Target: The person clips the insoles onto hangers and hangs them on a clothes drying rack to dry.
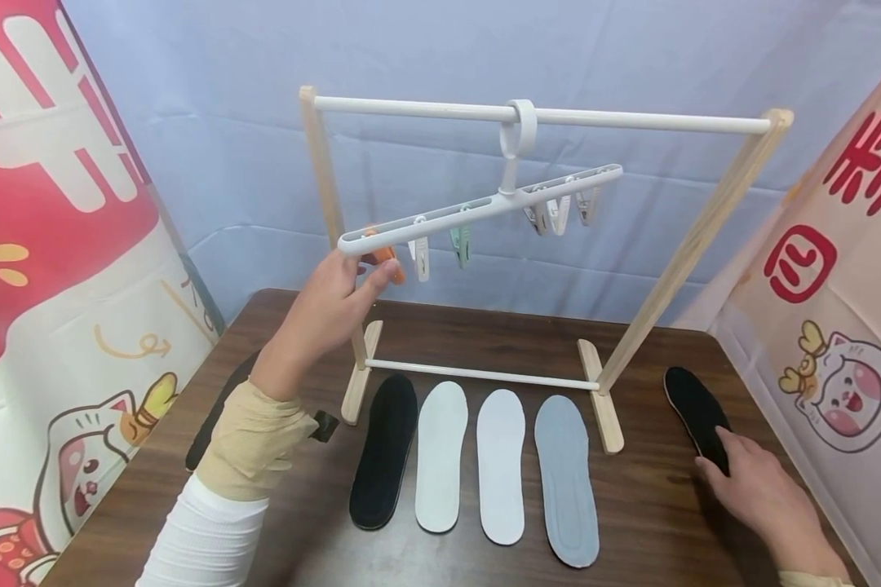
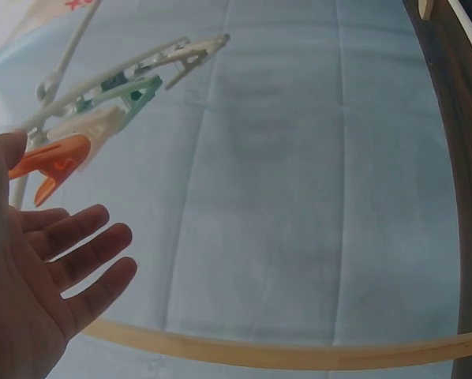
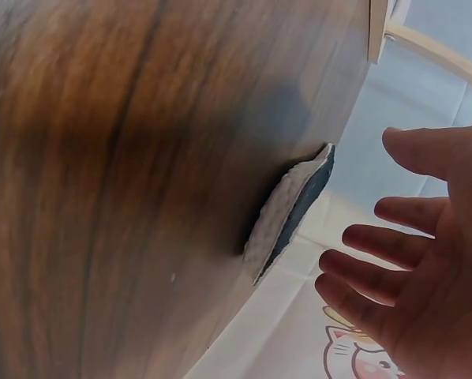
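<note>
My left hand (image 1: 330, 297) is at the left end of a white clip hanger (image 1: 440, 218), its thumb beside an orange clothespin (image 1: 387, 254). In the left wrist view, the fingers of that hand (image 2: 54, 260) are spread below the orange clothespin (image 2: 58, 162). White, green and greyish clothespins hang farther along the bar. On the right, my right hand (image 1: 759, 493) reaches over the near end of a black insole (image 1: 693, 408) on the table. The right wrist view shows this hand (image 3: 425, 245) with fingers extended beside the insole (image 3: 295, 209), whose pale underside is visible.
A wooden stand with a white top rail (image 1: 426, 108) carries the hanger. Before it lie a black insole (image 1: 384, 452), a pale green insole (image 1: 441, 456), a white insole (image 1: 501, 465) and a grey insole (image 1: 567, 481). Another black insole (image 1: 216, 416) is partly behind the left forearm.
</note>
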The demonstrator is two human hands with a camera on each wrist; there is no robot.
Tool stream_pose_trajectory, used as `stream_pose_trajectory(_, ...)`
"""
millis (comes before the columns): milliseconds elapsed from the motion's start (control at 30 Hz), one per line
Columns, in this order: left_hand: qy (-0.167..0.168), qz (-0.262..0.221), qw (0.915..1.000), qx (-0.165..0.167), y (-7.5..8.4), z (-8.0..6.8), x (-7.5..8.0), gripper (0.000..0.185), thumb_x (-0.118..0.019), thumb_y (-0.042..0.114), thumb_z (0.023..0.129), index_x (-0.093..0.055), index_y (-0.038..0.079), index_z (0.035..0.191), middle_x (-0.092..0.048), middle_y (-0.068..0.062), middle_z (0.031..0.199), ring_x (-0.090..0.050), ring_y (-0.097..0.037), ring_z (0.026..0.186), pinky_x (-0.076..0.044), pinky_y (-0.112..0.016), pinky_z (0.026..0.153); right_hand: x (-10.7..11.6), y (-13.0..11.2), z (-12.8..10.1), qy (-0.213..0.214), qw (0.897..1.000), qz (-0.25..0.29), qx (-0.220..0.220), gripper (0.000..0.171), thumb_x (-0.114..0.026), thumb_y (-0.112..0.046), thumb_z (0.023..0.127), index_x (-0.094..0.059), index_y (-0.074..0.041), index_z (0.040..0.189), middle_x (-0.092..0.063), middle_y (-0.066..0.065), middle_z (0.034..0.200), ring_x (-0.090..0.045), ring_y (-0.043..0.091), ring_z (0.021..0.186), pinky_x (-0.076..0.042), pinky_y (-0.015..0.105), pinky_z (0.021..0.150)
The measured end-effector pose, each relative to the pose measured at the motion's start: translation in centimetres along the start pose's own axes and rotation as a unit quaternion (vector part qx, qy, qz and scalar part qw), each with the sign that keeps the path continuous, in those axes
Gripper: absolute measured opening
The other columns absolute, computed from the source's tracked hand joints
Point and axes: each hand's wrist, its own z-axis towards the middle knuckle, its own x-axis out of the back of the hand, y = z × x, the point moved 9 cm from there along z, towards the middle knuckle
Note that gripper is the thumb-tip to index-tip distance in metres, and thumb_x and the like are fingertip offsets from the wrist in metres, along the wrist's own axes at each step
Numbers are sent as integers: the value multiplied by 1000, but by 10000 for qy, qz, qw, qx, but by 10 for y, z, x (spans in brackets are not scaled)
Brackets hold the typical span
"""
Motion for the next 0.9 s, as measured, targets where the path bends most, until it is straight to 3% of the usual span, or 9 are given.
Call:
stream_pose_trajectory(267, 74, 89, 9999, 10, -1, 0, 0, 42, -43, 55, 104, -59, 16, 110, -65, 2, 95, -51, -19, 90, -43, -39, 83, 0, 6, 1, 181, 9998, -37, -72, 74, -58, -41, 101, -38, 19, 139, -40, 47, 132, -42, 65, 117, -39, 73, 91)
stream_pose_trajectory(500, 71, -12, 9999, 106, -1, 0, 0, 36, -46, 48, 106, -59, 15, 110, -66, 2, 93, -51, -19, 89, -42, -38, 82, -2, 15, 6, 351, 9993, -53, -103, 71, -58, -38, 101, -40, 23, 133, -43, 49, 125, -44, 66, 112, -40, 73, 89)
stream_pose_trajectory(900, -120, -356, 9989, 272, -1, 1, -3, 27, -53, 37, 106, -61, 12, 111, -68, -2, 95, -51, -19, 94, -41, -38, 86, -11, 25, 11, -308, 9982, -31, -518, 85, -53, -52, 101, -36, 23, 136, -39, 51, 127, -43, 68, 113, -41, 73, 87)
